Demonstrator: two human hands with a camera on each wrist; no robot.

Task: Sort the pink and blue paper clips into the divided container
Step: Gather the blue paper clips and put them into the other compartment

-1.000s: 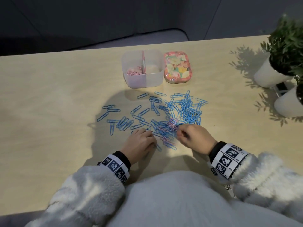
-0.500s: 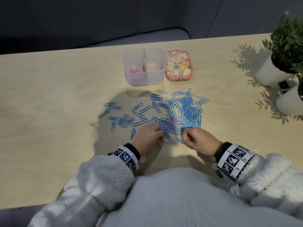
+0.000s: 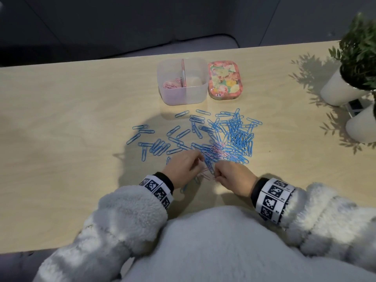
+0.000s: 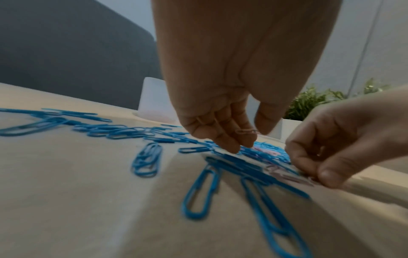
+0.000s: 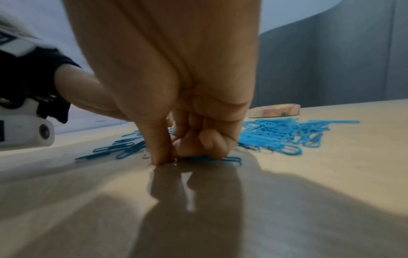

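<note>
Blue paper clips [image 3: 234, 135] lie scattered over the wooden table, with a few pink paper clips [image 3: 218, 150] mixed into the pile's near side. The clear divided container [image 3: 183, 97] stands behind them, pink clips [image 3: 172, 84] in its left compartment. My left hand [image 3: 200, 159] hovers over the pile's near edge. The left wrist view shows it pinching a pink clip [image 4: 246, 131] between thumb and fingers. My right hand [image 3: 215, 177] is down on the table just right of it. Its thumb and forefinger pinch a pink clip [image 4: 293, 178] lying among blue ones [image 4: 238, 167].
A floral lid [image 3: 225, 80] lies right of the container. Two white pots [image 3: 337, 89] with green plants stand at the table's right edge. Loose blue clips [image 3: 142, 139] spread out to the left of the pile. My fluffy sleeves cover the table's near edge.
Both hands have drawn closer together at the pile's near edge. The left hand has lifted off the table with a pink clip in its fingers; the right now pinches at the table.
</note>
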